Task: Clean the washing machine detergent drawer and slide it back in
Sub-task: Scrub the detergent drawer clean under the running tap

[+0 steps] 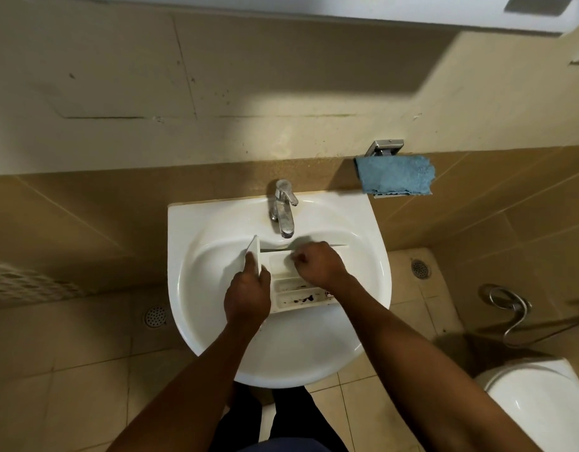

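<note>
Two hands: we see both arms reaching from the front edge of the sink [178, 256] into its bowl, both hands on the drawer [283, 283].
Left hand [249, 295]: its grip is closed round the near end of the drawer's front panel [253, 254], with one finger lying along the panel's outer face.
Right hand [317, 264]: knuckles up and fingers curled tight, it is set down in the drawer's back compartment. We cannot tell whether this grip holds anything, as the fingertips are hidden under the hand.
Drawer: white, lying open side up across the middle of the sink bowl. Its front panel stands toward the sink's left edge, and its far wall sits just below the tap's spout.
Stains [302, 300]: we see dark marks in the drawer's compartment nearest the sink's front edge.
Tap [283, 207]: a metal tap stands at the middle of the sink's back edge, its spout reaching over the bowl. We see no stream under it.
Cloth [395, 174]: a blue cloth hangs on a metal wall holder [384, 147] beyond the sink's back right corner.
Floor: tiled, with one round drain [155, 316] left of the sink and another [420, 268] to its right. A toilet [535, 402] stands farther right, with a metal hose [509, 308] behind it.
</note>
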Action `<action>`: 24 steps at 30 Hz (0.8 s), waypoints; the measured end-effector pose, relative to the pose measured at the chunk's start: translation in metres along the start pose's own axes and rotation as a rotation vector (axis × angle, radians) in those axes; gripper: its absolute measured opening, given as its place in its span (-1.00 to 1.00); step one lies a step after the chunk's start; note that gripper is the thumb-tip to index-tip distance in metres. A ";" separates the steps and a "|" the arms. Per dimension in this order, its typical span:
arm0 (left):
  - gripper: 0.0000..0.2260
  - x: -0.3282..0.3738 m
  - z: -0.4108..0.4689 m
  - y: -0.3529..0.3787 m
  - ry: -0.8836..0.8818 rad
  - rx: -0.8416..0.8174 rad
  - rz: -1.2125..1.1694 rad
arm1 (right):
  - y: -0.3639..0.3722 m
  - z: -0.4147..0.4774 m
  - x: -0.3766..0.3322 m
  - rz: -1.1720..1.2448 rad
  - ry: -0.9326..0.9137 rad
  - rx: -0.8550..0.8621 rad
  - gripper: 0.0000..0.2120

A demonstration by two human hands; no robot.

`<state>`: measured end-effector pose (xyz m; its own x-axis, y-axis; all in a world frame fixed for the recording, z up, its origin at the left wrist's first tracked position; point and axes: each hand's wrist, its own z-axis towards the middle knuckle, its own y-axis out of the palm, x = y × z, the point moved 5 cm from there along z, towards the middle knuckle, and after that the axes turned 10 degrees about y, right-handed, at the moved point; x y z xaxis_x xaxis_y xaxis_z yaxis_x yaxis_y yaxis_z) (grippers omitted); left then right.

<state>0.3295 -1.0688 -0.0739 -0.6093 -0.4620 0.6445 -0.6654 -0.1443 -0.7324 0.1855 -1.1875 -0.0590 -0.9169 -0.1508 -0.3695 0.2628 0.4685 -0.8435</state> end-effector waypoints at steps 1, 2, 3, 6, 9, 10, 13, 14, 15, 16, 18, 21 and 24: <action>-0.46 0.000 -0.001 -0.001 -0.007 0.006 -0.013 | -0.003 0.003 -0.008 0.168 0.034 0.058 -0.81; -0.45 0.000 -0.001 -0.001 -0.011 0.010 -0.022 | -0.005 0.006 -0.013 0.428 0.109 0.072 -0.80; -0.43 0.000 -0.001 -0.001 -0.009 0.013 -0.030 | -0.003 0.011 -0.016 0.753 0.237 0.022 -0.79; -0.40 0.002 -0.002 -0.001 0.004 0.020 -0.041 | 0.009 0.017 -0.033 1.526 0.485 -0.303 -0.69; -0.41 0.001 -0.002 -0.002 0.015 0.034 -0.044 | 0.013 0.023 -0.045 1.877 0.488 -0.521 -0.57; -0.41 0.001 -0.002 -0.002 0.020 0.039 -0.042 | 0.014 0.024 -0.047 1.926 0.496 -0.521 -0.57; -0.42 0.003 -0.002 -0.003 0.036 0.047 -0.035 | 0.016 0.024 -0.049 1.979 0.511 -0.527 -0.58; -0.43 0.003 -0.003 -0.003 0.037 0.050 -0.033 | 0.014 0.023 -0.050 1.995 0.508 -0.533 -0.58; -0.44 0.004 -0.003 -0.003 0.040 0.053 -0.031 | 0.013 0.022 -0.050 2.006 0.510 -0.538 -0.58; -0.44 0.004 -0.003 -0.003 0.043 0.054 -0.030 | 0.011 0.022 -0.049 2.010 0.514 -0.541 -0.58; -0.44 0.004 -0.002 -0.003 0.052 0.058 -0.032 | 0.007 0.021 -0.048 2.009 0.500 -0.549 -0.59; -0.46 0.003 -0.002 -0.003 0.042 0.054 -0.027 | 0.007 0.024 -0.045 1.984 0.496 -0.549 -0.58; -0.46 0.003 -0.001 -0.003 0.035 0.047 -0.006 | 0.010 0.027 -0.039 1.905 0.520 -0.506 -0.58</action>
<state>0.3291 -1.0689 -0.0696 -0.6208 -0.4304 0.6553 -0.6483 -0.1883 -0.7378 0.2316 -1.2008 -0.0635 0.3575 0.8933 -0.2725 0.7927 -0.1360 0.5943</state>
